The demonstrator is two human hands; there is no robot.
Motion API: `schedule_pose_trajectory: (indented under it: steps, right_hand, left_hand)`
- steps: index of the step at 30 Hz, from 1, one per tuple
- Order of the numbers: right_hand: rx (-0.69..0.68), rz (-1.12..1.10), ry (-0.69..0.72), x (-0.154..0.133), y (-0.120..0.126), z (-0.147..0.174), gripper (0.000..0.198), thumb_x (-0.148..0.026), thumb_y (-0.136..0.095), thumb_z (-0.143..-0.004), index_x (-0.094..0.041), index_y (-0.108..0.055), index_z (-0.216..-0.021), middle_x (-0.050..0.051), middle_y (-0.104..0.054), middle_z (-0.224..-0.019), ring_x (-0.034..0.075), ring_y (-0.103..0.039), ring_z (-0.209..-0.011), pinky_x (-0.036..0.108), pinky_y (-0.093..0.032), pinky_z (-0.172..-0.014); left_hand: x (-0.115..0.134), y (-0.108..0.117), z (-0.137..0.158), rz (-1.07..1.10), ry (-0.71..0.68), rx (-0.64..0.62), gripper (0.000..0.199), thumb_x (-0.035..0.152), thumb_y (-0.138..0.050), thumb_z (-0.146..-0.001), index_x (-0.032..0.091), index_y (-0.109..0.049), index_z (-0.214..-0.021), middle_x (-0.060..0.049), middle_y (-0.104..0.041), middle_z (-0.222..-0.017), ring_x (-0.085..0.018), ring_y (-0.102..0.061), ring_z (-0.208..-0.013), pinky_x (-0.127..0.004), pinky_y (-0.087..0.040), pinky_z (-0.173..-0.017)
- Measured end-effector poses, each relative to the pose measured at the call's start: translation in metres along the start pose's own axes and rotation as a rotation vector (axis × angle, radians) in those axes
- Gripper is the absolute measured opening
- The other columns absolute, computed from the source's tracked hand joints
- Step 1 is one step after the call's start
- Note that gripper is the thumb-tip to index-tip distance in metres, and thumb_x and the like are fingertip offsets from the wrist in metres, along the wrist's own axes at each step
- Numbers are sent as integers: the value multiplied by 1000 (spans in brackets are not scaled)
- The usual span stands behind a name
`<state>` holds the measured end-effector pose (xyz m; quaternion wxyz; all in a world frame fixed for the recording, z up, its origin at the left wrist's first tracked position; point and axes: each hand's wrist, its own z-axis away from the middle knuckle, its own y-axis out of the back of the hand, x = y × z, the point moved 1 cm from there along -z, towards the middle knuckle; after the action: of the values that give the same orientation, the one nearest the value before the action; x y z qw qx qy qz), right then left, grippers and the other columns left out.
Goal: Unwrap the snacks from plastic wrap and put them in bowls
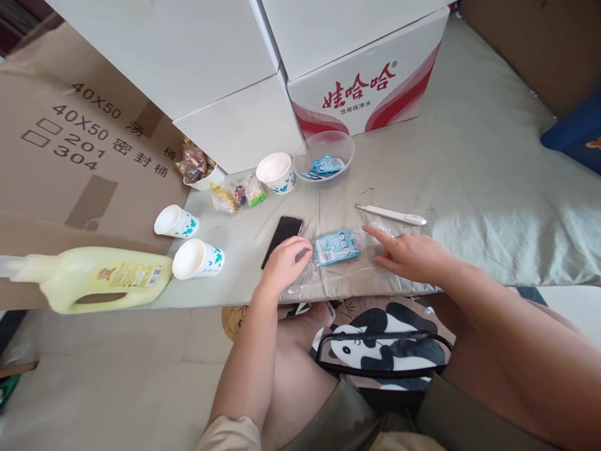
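Observation:
A small blue packet [337,247] in clear plastic wrap lies flat near the front edge of the cloth-covered surface. My left hand [287,264] is at the packet's left end, its fingers curled and pinched on the loose clear plastic wrap [305,279]. On the other side, my right hand [416,255] has its index finger stretched out over the wrap's right end; whether it touches cannot be made out. A slim white tool with a narrow tip [392,214] rests just beyond my right hand. Partly behind my left hand lies a dark phone [283,235].
A clear plastic bowl [345,147] holds several blue packets. Paper cups [275,172] stand or lie to the left, near small wrapped snacks [238,194]. A yellow detergent bottle [106,279] lies at far left. White cartons [366,94] and a brown carton [47,181] border the surface.

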<state>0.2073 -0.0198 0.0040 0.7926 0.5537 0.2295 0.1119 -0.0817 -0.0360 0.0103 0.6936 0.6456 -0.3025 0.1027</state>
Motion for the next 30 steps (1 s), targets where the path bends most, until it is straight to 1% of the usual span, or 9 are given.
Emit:
schedule_pose_trajectory:
  steps: [3,8,10,12,16,19,22,25,30]
  right_hand:
    - [-3,-43,21,1,-1,1,70,-34,-49,-92,-23,-32,-159,8,-77,-93,24,-69,-73,28,-28,-52]
    - [-12,-94,38,4,-4,1,77,-29,-56,-86,-25,-32,-159,5,-77,-89,21,-69,-69,26,-30,-52]
    - [2,-109,58,4,-4,1,80,-28,-58,-84,-26,-30,-160,4,-76,-86,20,-68,-66,26,-31,-52]
    - [14,-118,72,4,-4,2,82,-28,-59,-84,-27,-29,-160,3,-76,-85,20,-67,-64,26,-31,-51]
    - [-9,-114,53,2,-2,3,81,-27,-58,-85,-30,-29,-160,2,-76,-89,19,-67,-68,26,-30,-53]
    - [-17,-107,43,1,0,3,80,-28,-59,-85,-31,-31,-160,3,-76,-92,19,-66,-69,26,-31,-53]
    - [-21,-103,43,0,1,3,78,-28,-60,-84,-32,-34,-158,3,-76,-91,19,-66,-69,26,-32,-54]
    - [-30,-111,34,1,1,2,77,-28,-59,-85,-32,-35,-158,3,-75,-89,19,-66,-70,26,-32,-54]
    - [-44,-119,15,1,0,2,76,-29,-57,-86,-32,-34,-158,3,-74,-92,19,-66,-72,27,-32,-55]
  left_hand:
    - [-2,-1,-3,91,79,103,14,26,-54,-91,20,-66,-88,-2,-70,-85,-15,-65,-77,-28,-50,-74]
    - [-15,-3,-16,486,382,317,18,37,-58,-87,19,-59,-87,-1,-67,-73,-12,-62,-59,-24,-46,-56]
    - [-19,-1,-18,562,446,430,26,45,-55,-88,20,-57,-93,-2,-68,-79,-12,-62,-58,-23,-45,-52]
    - [-19,4,-17,523,350,482,33,50,-56,-87,21,-57,-102,-6,-70,-94,-15,-69,-74,-24,-50,-59]
    - [-11,9,-6,166,47,166,54,35,-79,-69,23,-63,-119,-10,-64,-129,-24,-62,-122,-34,-52,-97]
    - [-12,10,2,66,102,55,31,26,-70,-77,22,-70,-108,-7,-72,-112,-22,-69,-104,-35,-54,-92]
    - [-19,11,4,230,197,188,21,29,-62,-84,20,-71,-101,-6,-76,-95,-18,-72,-86,-31,-57,-79]
    - [-25,12,1,399,261,343,22,34,-65,-82,18,-70,-97,-7,-76,-87,-17,-72,-79,-28,-57,-73]
    - [-31,15,-9,482,428,567,22,36,-70,-76,17,-63,-87,-3,-72,-73,-14,-69,-64,-25,-53,-65]
